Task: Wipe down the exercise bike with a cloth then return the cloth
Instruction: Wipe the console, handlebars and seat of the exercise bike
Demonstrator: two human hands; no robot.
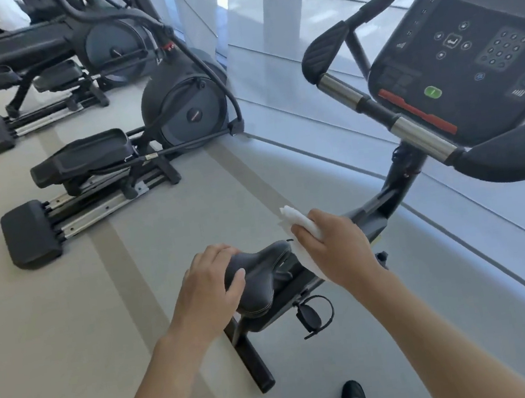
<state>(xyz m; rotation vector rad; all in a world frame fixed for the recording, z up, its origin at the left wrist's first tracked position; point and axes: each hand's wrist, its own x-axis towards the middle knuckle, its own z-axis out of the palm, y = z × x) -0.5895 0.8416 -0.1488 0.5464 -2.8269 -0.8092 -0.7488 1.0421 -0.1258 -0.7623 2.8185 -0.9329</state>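
Note:
The black exercise bike point(383, 197) stands in front of me, its console point(474, 50) and handlebars at the upper right. The black saddle point(264, 274) is at the centre. My left hand point(209, 284) rests on the saddle's left rear side, fingers curved over its edge and thumb on top. My right hand point(336, 246) grips a white cloth point(297, 221) just right of the saddle's nose; the cloth sticks out above and hangs below the hand.
Two black elliptical trainers point(184, 109) stand to the left on the grey floor. Glass wall panels point(267, 33) run behind the bike. A pedal with strap point(312, 316) hangs below the saddle. My dark shoes point(352, 392) are at the bottom edge.

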